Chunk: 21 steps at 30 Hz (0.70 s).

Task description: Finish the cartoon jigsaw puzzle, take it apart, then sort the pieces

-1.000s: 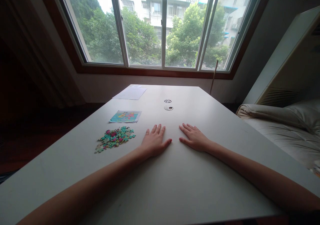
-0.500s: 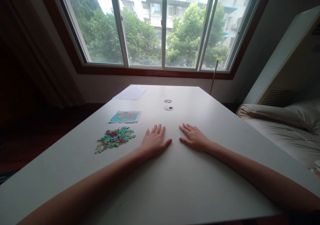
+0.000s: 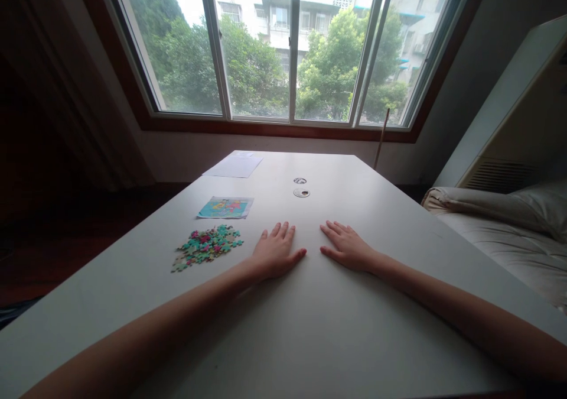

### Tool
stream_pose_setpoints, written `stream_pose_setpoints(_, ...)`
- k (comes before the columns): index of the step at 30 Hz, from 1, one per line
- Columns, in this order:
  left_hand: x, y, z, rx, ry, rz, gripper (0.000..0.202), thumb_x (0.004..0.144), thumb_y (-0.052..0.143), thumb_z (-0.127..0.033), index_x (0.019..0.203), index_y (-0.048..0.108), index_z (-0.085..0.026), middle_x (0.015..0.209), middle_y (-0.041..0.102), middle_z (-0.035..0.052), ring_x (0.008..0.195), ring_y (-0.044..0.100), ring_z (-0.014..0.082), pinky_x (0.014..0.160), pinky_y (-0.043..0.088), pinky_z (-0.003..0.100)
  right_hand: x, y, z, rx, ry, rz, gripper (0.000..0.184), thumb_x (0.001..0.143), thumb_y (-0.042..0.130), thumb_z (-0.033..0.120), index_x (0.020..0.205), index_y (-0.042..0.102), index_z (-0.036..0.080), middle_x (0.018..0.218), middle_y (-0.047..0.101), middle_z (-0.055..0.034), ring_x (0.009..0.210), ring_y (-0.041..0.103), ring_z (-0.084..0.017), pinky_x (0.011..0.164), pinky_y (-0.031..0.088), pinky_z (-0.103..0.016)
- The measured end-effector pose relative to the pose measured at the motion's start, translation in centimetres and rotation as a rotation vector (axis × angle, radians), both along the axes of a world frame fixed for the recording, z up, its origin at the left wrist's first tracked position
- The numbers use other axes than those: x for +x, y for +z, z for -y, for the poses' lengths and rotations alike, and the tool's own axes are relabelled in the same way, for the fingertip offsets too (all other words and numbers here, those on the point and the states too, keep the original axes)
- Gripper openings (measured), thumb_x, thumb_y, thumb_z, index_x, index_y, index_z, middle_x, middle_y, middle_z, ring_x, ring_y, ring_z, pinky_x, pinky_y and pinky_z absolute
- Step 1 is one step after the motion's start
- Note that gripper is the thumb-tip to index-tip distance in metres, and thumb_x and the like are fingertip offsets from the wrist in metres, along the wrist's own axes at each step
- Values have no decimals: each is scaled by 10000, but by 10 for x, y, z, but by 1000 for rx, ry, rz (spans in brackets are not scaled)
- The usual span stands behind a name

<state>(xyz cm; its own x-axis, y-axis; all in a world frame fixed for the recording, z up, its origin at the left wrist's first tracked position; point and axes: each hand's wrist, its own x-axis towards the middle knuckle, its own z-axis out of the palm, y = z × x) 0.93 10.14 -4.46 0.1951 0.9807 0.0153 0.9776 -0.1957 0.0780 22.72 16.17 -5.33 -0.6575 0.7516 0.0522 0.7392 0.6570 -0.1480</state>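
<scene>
My left hand (image 3: 275,250) lies palm down on the white table (image 3: 310,340), fingers spread and nothing in it. Just to its left is a loose heap of jigsaw puzzle pieces (image 3: 207,246), mostly teal and green with some pink and grey-beige ones. Beyond the heap lies a small picture sheet (image 3: 225,207) with colourful figures on a blue-green ground. My right hand (image 3: 346,246) also rests flat on the tabletop, fingers apart, holding nothing. A gap of bare tabletop separates the two thumbs.
Two round flat pieces (image 3: 302,192) lie past my hands, one behind the other. A white paper sheet (image 3: 233,165) is at the far left corner. A pale padded seat (image 3: 478,227) stands along the right, a thin stick (image 3: 381,139) behind the table, below the window.
The whole view has shifted slightly, so everything sits a little further right. Both hands stay flat in the same places on the table.
</scene>
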Motion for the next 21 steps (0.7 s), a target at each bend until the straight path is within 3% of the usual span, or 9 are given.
stream_pose_setpoints(6, -76, 36, 17, -74, -115, 5, 604, 815, 250, -593, 1232, 451, -205, 1306, 427, 106, 1194, 381, 249, 955, 321, 373, -44, 16, 13, -28, 63, -64, 576, 835, 326, 511, 1311, 330, 186, 1371, 317, -105, 1268, 255, -257, 1023, 195, -459)
stream_pose_setpoints(9, -122, 44, 31, 6, 8, 32, 638, 811, 271, -591, 1251, 431, -159, 1310, 421, 112, 1207, 357, 259, 975, 301, 374, -64, 20, 20, -51, 156, -100, 567, 838, 342, 495, 1314, 318, 186, 1367, 324, -105, 1272, 248, -251, 1029, 185, -470)
stream_pose_setpoints(12, -165, 40, 46, 24, 145, 63, 683, 808, 261, -602, 1270, 400, -120, 1308, 420, 124, 1204, 358, 271, 973, 306, 373, -80, 18, 25, -76, 274, -122, 565, 846, 335, 484, 1323, 297, 183, 1364, 330, -108, 1268, 259, -253, 1026, 193, -489)
stream_pose_setpoints(16, -213, 23, 70, 32, 232, 40, 726, 807, 268, -600, 1307, 333, -77, 1358, 350, 124, 1241, 308, 274, 1012, 264, 369, -110, 15, 25, -88, 428, -157, 534, 861, 334, 423, 1325, 285, 163, 1369, 321, -113, 1266, 269, -257, 1024, 201, -507)
stream_pose_setpoints(19, -230, 7, 84, 39, 210, 22, 765, 780, 321, -609, 1338, 279, -87, 1390, 300, 97, 1262, 270, 285, 1032, 240, 359, -141, 17, 20, -82, 509, -182, 547, 865, 335, 398, 1332, 263, 122, 1378, 294, -137, 1269, 265, -260, 1026, 222, -483)
stream_pose_setpoints(21, -231, -1, 87, 28, 193, 2, 841, 744, 371, -628, 1354, 230, -66, 1405, 254, 126, 1272, 243, 298, 1036, 236, 379, -165, 19, 17, -59, 560, -191, 555, 871, 325, 393, 1330, 259, 88, 1384, 275, -153, 1275, 249, -260, 1037, 221, -449)
